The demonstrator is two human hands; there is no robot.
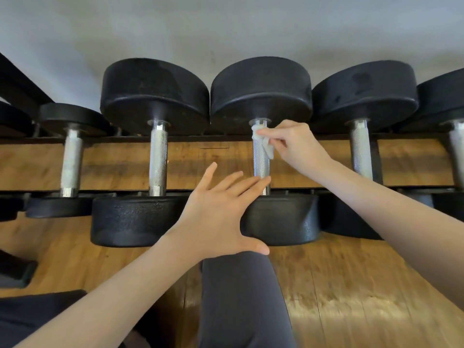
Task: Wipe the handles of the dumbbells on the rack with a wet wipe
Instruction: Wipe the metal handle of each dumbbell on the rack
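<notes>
Right hand (292, 144) pinches a wipe (263, 141) against the far end of the middle handle (260, 159); left hand (216, 212), fingers spread, rests on the near weight (283, 219)

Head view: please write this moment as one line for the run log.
right hand pinches wet wipe at handle top | left hand open over near weight head | wiping in progress
</notes>
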